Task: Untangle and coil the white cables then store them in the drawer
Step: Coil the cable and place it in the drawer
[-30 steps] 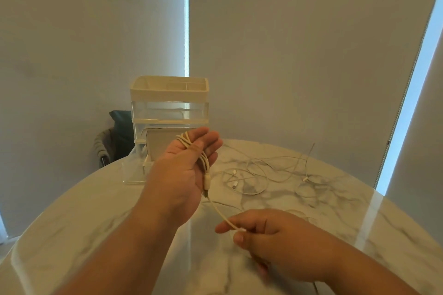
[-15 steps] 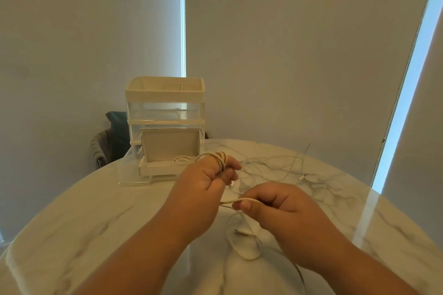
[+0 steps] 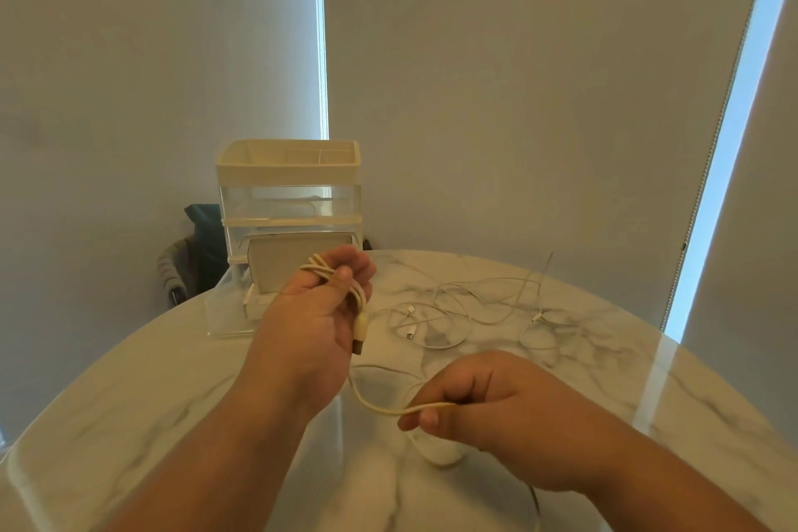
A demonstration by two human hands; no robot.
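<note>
coiling step: your left hand (image 3: 319, 315) clenches the white usb cable (image 3: 361, 328) in loops round its fingers above the marble table (image 3: 129, 402), right hand (image 3: 483, 397) pinching the slack tail; next, wind that tail on, then carry the coil to the open clear drawer (image 3: 224, 320).

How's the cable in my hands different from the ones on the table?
The held cable is looped around the left hand, its tail pinched by the right hand; the loose cables sprawl tangled on the table. The held cable looks thicker, with a larger plug, than the loose cables. Both are pale.
</note>
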